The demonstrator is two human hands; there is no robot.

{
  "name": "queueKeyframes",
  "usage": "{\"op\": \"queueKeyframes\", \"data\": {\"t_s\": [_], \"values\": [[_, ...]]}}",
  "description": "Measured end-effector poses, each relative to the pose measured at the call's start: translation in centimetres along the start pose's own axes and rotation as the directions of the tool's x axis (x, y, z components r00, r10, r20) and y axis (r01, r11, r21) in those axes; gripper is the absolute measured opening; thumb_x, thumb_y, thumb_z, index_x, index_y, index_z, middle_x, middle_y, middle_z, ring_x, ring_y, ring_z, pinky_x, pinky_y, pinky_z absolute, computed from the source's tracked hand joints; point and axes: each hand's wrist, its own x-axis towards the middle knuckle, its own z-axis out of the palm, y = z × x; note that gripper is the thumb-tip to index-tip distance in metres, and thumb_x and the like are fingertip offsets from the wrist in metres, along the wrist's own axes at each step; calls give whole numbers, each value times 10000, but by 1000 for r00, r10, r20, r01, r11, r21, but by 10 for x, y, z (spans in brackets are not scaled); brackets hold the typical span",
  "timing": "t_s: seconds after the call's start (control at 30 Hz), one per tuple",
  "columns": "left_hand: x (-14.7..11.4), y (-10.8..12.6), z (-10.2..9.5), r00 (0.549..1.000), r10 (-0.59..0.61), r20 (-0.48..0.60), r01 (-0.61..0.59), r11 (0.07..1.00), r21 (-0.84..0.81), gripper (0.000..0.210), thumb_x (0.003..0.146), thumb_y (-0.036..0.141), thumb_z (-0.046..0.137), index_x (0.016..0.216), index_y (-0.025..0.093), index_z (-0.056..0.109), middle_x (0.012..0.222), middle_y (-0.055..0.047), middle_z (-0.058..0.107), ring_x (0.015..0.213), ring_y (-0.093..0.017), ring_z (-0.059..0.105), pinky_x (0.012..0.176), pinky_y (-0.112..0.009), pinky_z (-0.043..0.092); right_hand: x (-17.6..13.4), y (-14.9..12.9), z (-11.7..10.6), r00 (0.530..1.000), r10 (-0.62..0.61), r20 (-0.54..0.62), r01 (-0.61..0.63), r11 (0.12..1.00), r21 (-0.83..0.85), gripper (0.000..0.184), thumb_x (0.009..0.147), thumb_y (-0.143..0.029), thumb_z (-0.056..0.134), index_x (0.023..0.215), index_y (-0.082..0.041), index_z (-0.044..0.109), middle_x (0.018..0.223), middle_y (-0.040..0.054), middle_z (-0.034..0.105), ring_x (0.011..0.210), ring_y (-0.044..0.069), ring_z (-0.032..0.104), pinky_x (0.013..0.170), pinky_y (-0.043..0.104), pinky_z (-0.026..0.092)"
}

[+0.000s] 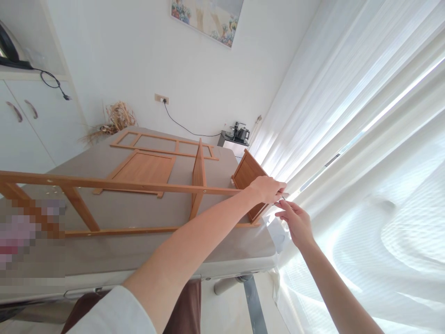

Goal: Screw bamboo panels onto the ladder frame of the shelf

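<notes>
A wooden shelf frame (156,187) stands on its side on the table, its long rails running left to right. My left hand (267,189) reaches across to its right end and closes over the top rail by the wooden end panel (250,172). Just right of it, my right hand (295,222) has thumb and fingertips pinched at a thin metal tool (283,198), which points at the rail end. The tool's exact kind is too small to make out. A middle panel (199,174) stands upright between the rails.
Behind the frame, a loose wooden panel (142,169) and a ladder-like wooden frame (160,150) lie on the grey table (222,248). White curtains (347,139) hang close on the right. A small stand with a kettle (243,134) is beyond the table.
</notes>
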Motion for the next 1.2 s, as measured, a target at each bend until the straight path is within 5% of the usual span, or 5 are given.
{"op": "queueKeyframes", "data": {"t_s": [0.17, 0.37, 0.57, 0.97, 1.2], "values": [[-2, 0, -2, 1000, -13, 17, 13, 1000, -18, 232, 944, 365, 427, 1055, 256, 599, 1017, -46, 711, 928, -231, 664, 797, -344, 505, -3, -1, 4, 999, 17, 41, -19, 998, 61, 364, 754, -515, 772, 941, -209, 711, 1078, 89, 753, 645, 158, 687, 582, 288, 535], [-2, 0, -4, 999, -13, 41, 13, 1000, 1, 234, 957, 360, 396, 1080, 264, 570, 1059, -47, 708, 962, -239, 659, 816, -353, 500, -5, 4, -10, 977, -207, -58, 184, 944, -275, 379, 807, -537, 706, 942, -183, 691, 941, 103, 766, 687, 228, 725, 557, 295, 508], [-1, 0, -3, 999, 10, 42, -10, 1000, 11, 198, 920, 335, 476, 1077, 256, 566, 1014, -42, 708, 917, -236, 657, 776, -340, 504, 3, 8, -26, 874, -482, 55, 376, 601, -705, 346, 906, -553, 563, 966, -240, 700, 778, 28, 749, 688, 207, 713, 643, 300, 504], [0, 0, -3, 998, 16, 54, -17, 1000, 24, 212, 904, 323, 491, 1093, 257, 562, 1037, -57, 707, 953, -233, 662, 798, -333, 507, 10, 11, -28, 790, -572, 223, 493, 375, -785, 365, 983, -511, 452, 1045, -235, 684, 863, 32, 738, 640, 155, 667, 601, 264, 446], [2, -2, 0, 999, 14, 35, -15, 1000, 23, 233, 914, 353, 481, 1109, 261, 570, 1062, -59, 707, 945, -240, 663, 801, -350, 510, 13, 8, -34, 672, -635, 380, 506, 20, -862, 310, 1017, -393, 435, 1058, -227, 694, 923, 42, 746, 670, 141, 646, 567, 252, 345]]}}
